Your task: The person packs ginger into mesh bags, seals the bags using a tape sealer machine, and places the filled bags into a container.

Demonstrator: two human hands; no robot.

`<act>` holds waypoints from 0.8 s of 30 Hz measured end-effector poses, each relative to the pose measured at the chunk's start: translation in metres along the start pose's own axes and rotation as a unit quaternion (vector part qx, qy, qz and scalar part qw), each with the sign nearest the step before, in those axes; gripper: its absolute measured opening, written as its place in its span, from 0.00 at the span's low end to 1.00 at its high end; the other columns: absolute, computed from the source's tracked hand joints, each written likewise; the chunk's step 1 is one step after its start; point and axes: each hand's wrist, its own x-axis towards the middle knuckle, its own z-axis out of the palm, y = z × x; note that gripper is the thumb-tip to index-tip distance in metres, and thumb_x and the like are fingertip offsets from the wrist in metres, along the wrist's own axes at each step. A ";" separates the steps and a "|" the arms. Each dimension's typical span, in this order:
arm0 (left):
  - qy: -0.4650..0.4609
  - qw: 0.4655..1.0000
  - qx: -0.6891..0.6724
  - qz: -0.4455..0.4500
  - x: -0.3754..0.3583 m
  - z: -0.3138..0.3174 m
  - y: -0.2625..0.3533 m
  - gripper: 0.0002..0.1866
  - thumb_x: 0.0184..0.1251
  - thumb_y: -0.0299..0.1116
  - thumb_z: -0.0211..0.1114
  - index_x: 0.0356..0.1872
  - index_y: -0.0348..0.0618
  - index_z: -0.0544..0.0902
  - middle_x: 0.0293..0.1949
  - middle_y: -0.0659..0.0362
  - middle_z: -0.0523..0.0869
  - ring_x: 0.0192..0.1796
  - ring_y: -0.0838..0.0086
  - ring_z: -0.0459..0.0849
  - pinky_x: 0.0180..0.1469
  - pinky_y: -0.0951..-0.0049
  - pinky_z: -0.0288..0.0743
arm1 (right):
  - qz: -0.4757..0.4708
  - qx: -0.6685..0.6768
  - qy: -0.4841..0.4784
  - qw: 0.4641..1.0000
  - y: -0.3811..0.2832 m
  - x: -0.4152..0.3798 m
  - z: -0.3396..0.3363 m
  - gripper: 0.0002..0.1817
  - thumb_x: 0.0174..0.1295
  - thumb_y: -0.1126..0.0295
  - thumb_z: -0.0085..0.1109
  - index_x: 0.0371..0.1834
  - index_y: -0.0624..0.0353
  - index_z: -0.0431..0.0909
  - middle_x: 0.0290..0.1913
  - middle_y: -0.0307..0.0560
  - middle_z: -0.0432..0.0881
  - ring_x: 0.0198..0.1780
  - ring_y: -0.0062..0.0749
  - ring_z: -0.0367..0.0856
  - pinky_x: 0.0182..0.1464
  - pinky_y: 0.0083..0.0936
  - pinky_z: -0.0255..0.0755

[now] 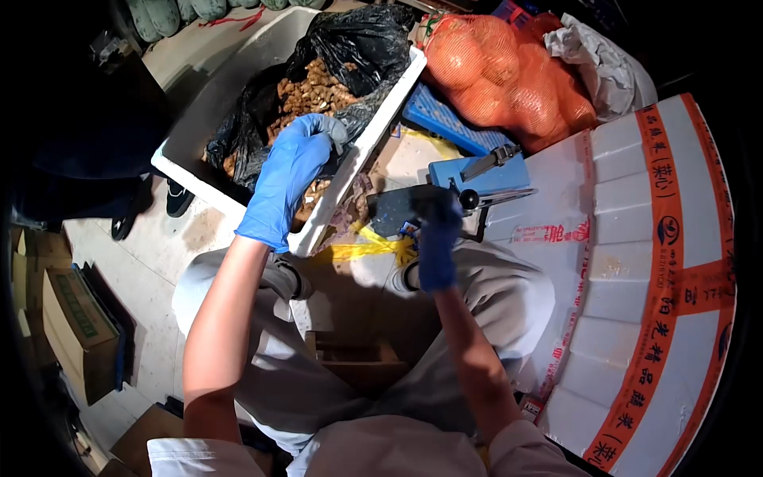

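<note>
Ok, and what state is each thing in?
White foam crate: open
Black plastic liner: open, brown ginger exposed
Orange-red mesh onion bag: full
White box with orange printed tape: taped shut
Blue-gloved left hand: fingers curled, grip unclear
Blue-gloved right hand: blurred, grip unclear

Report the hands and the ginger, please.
Left hand over ginger, hold unclear. Right hand shadowed, hold unclear. Ginger in white box, black plastic partly covering it.

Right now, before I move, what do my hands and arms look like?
Your left hand and right hand wear blue gloves, wrinkled and ending at the wrists. Pale, loose sleeves stop near the elbows, leaving both forearms uncovered.
</note>
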 end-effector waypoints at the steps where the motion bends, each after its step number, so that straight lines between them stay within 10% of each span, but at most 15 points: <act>1: -0.011 1.000 -0.019 -0.015 0.001 0.006 0.002 0.11 0.51 0.23 0.45 0.29 0.38 0.77 0.25 0.63 0.77 0.28 0.82 0.73 0.33 0.83 0.66 | 0.032 0.048 0.026 0.998 0.075 -0.001 0.011 0.07 0.58 0.72 0.42 0.26 0.58 0.71 0.22 0.36 0.69 0.25 0.22 0.66 0.29 0.18 0.60; 3: -0.025 0.999 -0.031 -0.024 0.004 0.020 0.000 0.10 0.49 0.25 0.46 0.29 0.39 0.77 0.23 0.62 0.77 0.27 0.80 0.73 0.32 0.81 0.66 | -0.085 -0.421 -0.002 0.903 0.228 -0.030 0.003 0.08 0.53 0.76 0.43 0.25 0.61 0.75 0.29 0.54 0.76 0.31 0.41 0.74 0.39 0.32 0.66; 6: -0.021 0.997 0.003 -0.077 0.012 0.041 0.000 0.09 0.55 0.29 0.49 0.30 0.41 0.78 0.22 0.61 0.77 0.25 0.80 0.72 0.30 0.80 0.66 | 0.243 -0.546 -0.381 0.706 0.283 -0.050 -0.010 0.12 0.51 0.69 0.48 0.36 0.57 0.77 0.40 0.48 0.77 0.43 0.34 0.76 0.43 0.25 0.67; 9: -0.030 0.993 -0.007 -0.115 0.013 0.054 0.004 0.09 0.57 0.29 0.49 0.30 0.41 0.78 0.22 0.62 0.76 0.24 0.80 0.71 0.29 0.80 0.66 | 0.004 -0.676 -0.384 0.629 0.298 -0.053 -0.021 0.13 0.51 0.66 0.50 0.38 0.57 0.75 0.38 0.50 0.77 0.41 0.37 0.76 0.42 0.32 0.68; 11: -0.023 0.993 -0.018 -0.114 0.013 0.061 0.005 0.09 0.57 0.28 0.48 0.30 0.41 0.78 0.22 0.63 0.76 0.24 0.81 0.71 0.29 0.81 0.66 | -0.099 -0.725 -0.275 0.624 0.307 -0.037 -0.024 0.14 0.51 0.64 0.51 0.40 0.58 0.74 0.37 0.51 0.78 0.40 0.39 0.77 0.42 0.36 0.69; 15: -0.038 0.988 0.009 -0.151 0.013 0.071 0.008 0.10 0.57 0.27 0.47 0.30 0.42 0.79 0.23 0.62 0.77 0.26 0.80 0.72 0.32 0.81 0.67 | 0.275 -0.534 -0.138 0.787 0.340 -0.018 -0.021 0.20 0.48 0.54 0.54 0.39 0.56 0.74 0.37 0.50 0.78 0.37 0.40 0.78 0.35 0.32 0.73; 21: -0.054 0.983 -0.001 -0.176 0.011 0.083 0.016 0.10 0.57 0.27 0.47 0.32 0.42 0.78 0.26 0.61 0.79 0.29 0.81 0.73 0.34 0.81 0.68 | 0.312 -0.467 -0.031 0.827 0.349 -0.030 -0.012 0.10 0.52 0.63 0.50 0.31 0.55 0.76 0.27 0.48 0.80 0.27 0.39 0.80 0.26 0.32 0.73; 24: -0.059 0.989 -0.002 -0.136 0.013 0.089 0.009 0.09 0.57 0.26 0.48 0.32 0.42 0.78 0.26 0.61 0.78 0.28 0.81 0.72 0.34 0.81 0.68 | 0.185 -0.535 -0.142 0.812 0.315 -0.022 -0.021 0.07 0.51 0.67 0.50 0.26 0.54 0.77 0.25 0.48 0.80 0.27 0.38 0.80 0.26 0.32 0.72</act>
